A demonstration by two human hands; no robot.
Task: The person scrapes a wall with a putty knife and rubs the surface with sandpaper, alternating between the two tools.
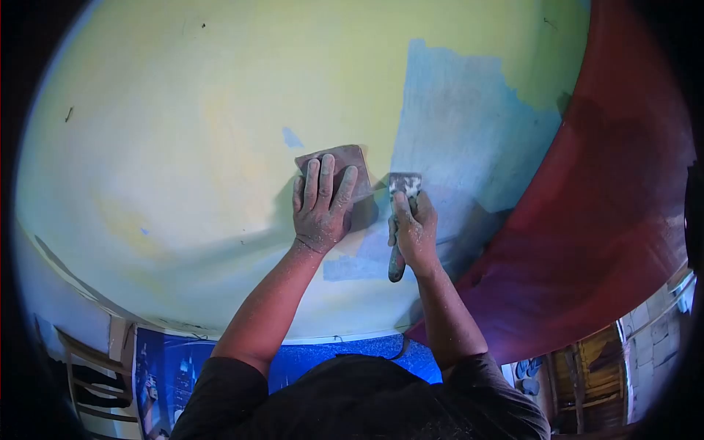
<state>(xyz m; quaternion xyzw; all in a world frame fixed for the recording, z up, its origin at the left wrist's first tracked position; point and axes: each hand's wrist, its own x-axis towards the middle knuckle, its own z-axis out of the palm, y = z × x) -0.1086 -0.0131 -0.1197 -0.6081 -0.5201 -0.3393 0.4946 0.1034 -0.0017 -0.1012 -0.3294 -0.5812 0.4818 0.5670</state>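
My left hand (323, 209), dusty and with its fingers extended, covers a dark brown square sheet that looks like sandpaper (347, 159), held against the painted wall (183, 139). Its thumb is hidden. Just to the right, my right hand (416, 231) is closed around a scraper (405, 180), blade up and handle pointing down below the fist. Pale smears mark the blade. Behind that hand, a light blue patch (462, 95) shows amid the yellow-green paint.
A dark red surface (616, 176) borders the wall on the right. Blue printed sheeting (293, 367) lies below. At the lower left stands a wooden ladder-like frame (92, 378); wooden boards (598, 367) and a grey block wall (653, 326) show at lower right.
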